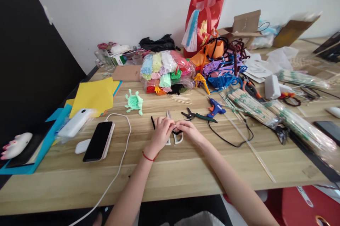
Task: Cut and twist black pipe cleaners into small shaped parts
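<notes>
Pressing left hand [162, 127] and right hand [189, 130] together at the fingertips, directly over the white-handled scissors [178, 139]. Got both sets of fingers curled and pinched, next to no gap. Can't tell the contents of either pinch: too small, mostly covered. Can make out a black strip [152, 122] just beside left hand at its 10 o'clock, plus a bit of black under right fingertips; can't confirm both as one piece. Seeing scissors only in part, blades toward 12, handles toward 6. Wearing a red bracelet [150, 156] on left wrist.

Clocking the rest from the hands, 12 = away from the body, all on the wooden table [186, 173]:
- 12: loose thin sticks [180, 99], then bagged bundles of coloured fuzzy stems [166, 65] behind.
- 1: red bag [205, 24], well back, upright.
- 2: green-handled pliers [204, 117] near right hand, blue glue gun [216, 108] just beyond.
- 2 to 3: bagged wooden sticks [253, 107], well apart.
- 4: clear rod [250, 148], lying slantwise.
- 9: phone [97, 141], dark screen up, plus white cable [130, 134] between phone and left hand.
- 10: fuzzy green figure [134, 102] with ball-tipped limbs, yellow sheets [92, 93] farther out.
</notes>
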Demonstrator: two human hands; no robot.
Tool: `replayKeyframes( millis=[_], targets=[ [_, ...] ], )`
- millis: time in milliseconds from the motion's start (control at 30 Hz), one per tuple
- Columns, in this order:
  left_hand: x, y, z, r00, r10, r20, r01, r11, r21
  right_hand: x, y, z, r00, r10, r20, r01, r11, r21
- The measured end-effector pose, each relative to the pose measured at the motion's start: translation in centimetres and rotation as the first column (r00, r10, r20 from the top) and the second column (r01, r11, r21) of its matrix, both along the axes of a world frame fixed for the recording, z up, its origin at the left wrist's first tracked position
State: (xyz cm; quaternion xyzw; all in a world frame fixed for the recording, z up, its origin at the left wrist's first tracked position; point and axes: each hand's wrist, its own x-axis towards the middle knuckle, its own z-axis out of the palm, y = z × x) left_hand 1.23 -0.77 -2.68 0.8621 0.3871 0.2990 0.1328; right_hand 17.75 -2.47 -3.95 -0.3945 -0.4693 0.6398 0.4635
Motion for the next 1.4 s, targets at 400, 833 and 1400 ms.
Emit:
replayKeyframes(
  millis=[400,833,1400],
  targets=[
    [-0.4,-0.5,0.2,0.982,-0.08,-0.169,0.123,0.956,0.266,0.0,-0.4,0.5,0.935,0.083,-0.345,-0.191,0.937,-0.294],
    [-0.4,-0.7,0.2,0.989,-0.081,-0.125,0.112,0.956,0.271,0.2,-0.5,1.0,0.944,0.089,-0.317,-0.181,0.944,-0.275],
    [0.2,-0.2,-0.3,0.994,-0.03,-0.102,0.04,0.994,0.1,-0.3,0.2,-0.7,1.0,-0.001,0.024,0.0,1.0,0.01]
  ],
)
